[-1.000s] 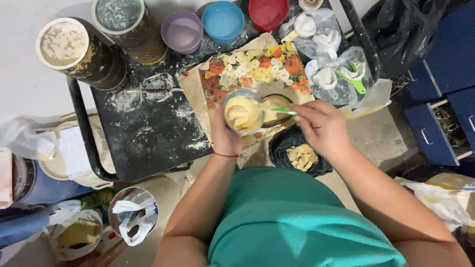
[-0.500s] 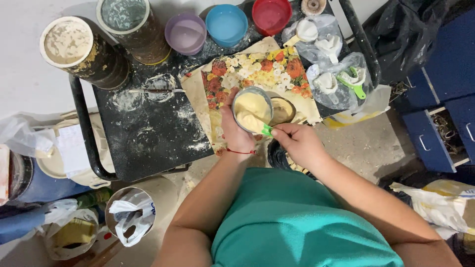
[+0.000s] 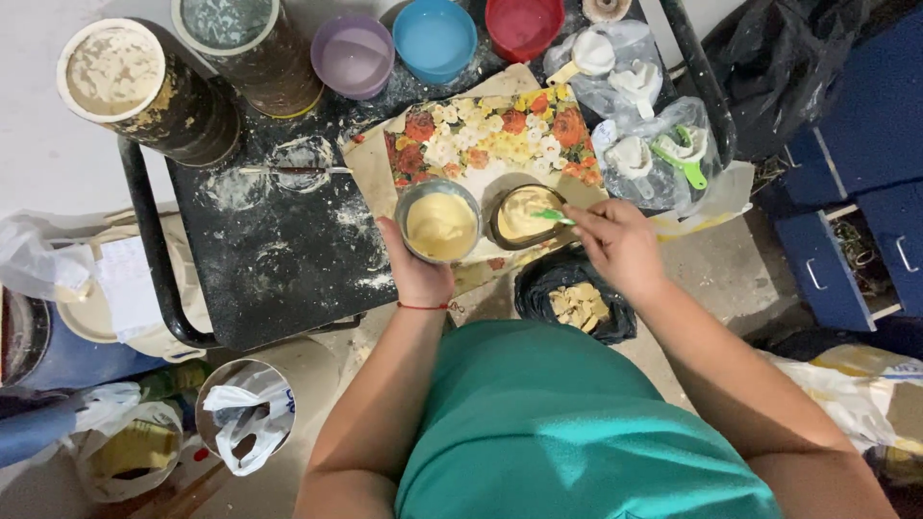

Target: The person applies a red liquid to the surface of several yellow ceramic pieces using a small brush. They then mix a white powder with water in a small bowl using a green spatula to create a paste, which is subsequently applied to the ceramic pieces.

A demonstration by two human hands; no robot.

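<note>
The head view looked straight down on a black work cart (image 3: 279, 259) dusted with pale powder. The left hand (image 3: 415, 269) was wrapped around a small metal cup (image 3: 440, 221) filled with cream-yellow paste, fingers grasping its near wall; a thin red thread circled that wrist. The cup stood on a flower-printed board (image 3: 490, 135), at its near edge. Just beside the cup, to its right, sat a second cup (image 3: 524, 213) holding the same yellow paste. The right hand (image 3: 620, 245) pinched a green spatula (image 3: 553, 216) between thumb and fingertips, with the tool's end reaching into the second cup; whether the tip touched the paste could not be determined, as it was small in the view. Along the far edge of the cart stood a purple bowl (image 3: 353, 55), a blue bowl (image 3: 435, 37) and a red bowl (image 3: 524, 24), with two tall stained cylinders (image 3: 144, 86) to the left of them. A clear plastic bag (image 3: 644, 125) holding white scoops and a green one lay at the cart's right end, near the right hand. Below the cart's edge, under the right forearm, a black bag (image 3: 577, 303) held pale yellow chunks. A teal shirt filled the lower middle of the view.
</note>
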